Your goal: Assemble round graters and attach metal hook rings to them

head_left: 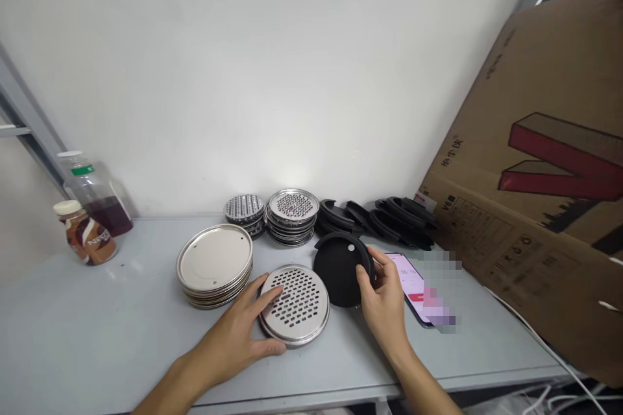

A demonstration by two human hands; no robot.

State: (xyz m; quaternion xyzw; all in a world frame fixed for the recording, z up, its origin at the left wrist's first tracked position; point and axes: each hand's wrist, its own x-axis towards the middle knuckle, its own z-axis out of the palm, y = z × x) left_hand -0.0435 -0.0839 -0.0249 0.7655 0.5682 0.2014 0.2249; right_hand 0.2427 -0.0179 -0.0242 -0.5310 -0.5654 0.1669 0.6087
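Note:
My left hand (238, 331) spans the left side of a round metal grater plate (296, 305) with rows of slots, thumb at its front rim and a finger across its top. The plate rests on the table. Just to its right, my right hand (382, 292) grips a black round plastic lid (338, 272) by its right rim, thumb on top. This lid is tilted, has a raised edge along the back and a small pale round spot. Behind my left hand stands a stack of plain metal discs (214, 259).
Along the wall sit a stack of perforated grater discs (293, 207), a smaller stack of ridged discs (244, 209) and several black curved parts (399, 220). A lit phone (416, 288) lies at right, before a large cardboard box (535, 194). Two bottles (90, 233) stand far left.

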